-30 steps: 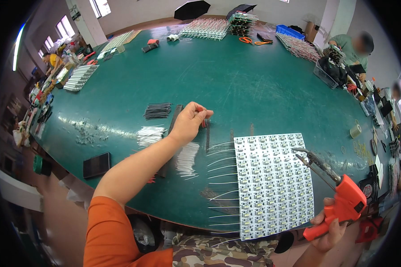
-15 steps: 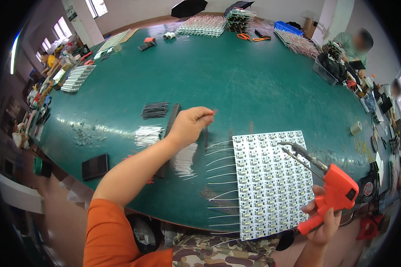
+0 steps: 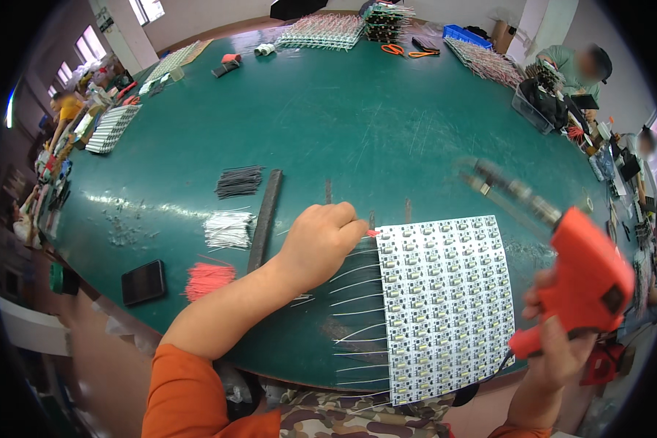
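Swung right since 0.5 s ago, the red soldering gun [image 3: 593,281] blurs in the right hand [image 3: 560,349], fingers wrapped around its handle, apparently to keep its tip clear of the white component panel [image 3: 445,310], which overlaps the near edge of the table [image 3: 387,139]. Now at the panel's upper-left corner, the left hand [image 3: 325,242] pinches a red wire [image 3: 373,233], probably for fine control. Leftward, a red bundle [image 3: 210,279], white bundle [image 3: 228,229] and dark bundle [image 3: 239,182] lie separated by colour, seemingly for easy picking.
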Demonstrator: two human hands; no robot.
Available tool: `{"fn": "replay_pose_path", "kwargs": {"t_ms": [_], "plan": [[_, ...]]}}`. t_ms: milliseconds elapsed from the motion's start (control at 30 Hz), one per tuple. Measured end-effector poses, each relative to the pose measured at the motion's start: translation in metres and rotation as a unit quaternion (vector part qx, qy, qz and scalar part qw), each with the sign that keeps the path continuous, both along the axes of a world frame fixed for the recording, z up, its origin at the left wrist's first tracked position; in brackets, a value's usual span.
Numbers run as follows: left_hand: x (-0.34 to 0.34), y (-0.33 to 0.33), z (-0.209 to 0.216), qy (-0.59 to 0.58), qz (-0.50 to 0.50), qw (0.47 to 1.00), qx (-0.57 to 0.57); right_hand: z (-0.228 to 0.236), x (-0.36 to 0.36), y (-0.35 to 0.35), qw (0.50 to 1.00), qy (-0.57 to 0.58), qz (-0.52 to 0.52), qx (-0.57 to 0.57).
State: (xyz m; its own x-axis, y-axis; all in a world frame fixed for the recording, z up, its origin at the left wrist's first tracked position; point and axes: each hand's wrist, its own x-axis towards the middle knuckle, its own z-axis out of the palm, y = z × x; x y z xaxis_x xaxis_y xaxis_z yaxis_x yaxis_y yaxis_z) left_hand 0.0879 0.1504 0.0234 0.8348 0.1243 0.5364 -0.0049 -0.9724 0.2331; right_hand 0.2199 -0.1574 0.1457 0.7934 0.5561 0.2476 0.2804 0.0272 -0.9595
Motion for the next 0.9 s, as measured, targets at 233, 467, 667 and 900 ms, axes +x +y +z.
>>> {"fn": "replay_pose_path", "kwargs": {"t_ms": [233, 467, 667, 900], "plan": [[0.001, -0.006, -0.003, 0.032, -0.002, 0.999, 0.043, -0.022, 0.014, 0.027, 0.994, 0.032, 0.100, 0.000], [0.004, -0.007, -0.007, 0.046, -0.015, 0.997, 0.055, -0.084, -0.001, 0.012, 0.986, 0.063, 0.144, -0.060], [0.004, -0.008, -0.011, 0.035, -0.039, 0.998, 0.031, -0.100, 0.002, 0.010, 0.981, 0.021, 0.181, -0.068], [0.003, -0.007, -0.013, 0.056, -0.046, 0.997, 0.010, -0.100, 0.005, 0.007, 0.973, 0.011, 0.193, -0.122]]}}
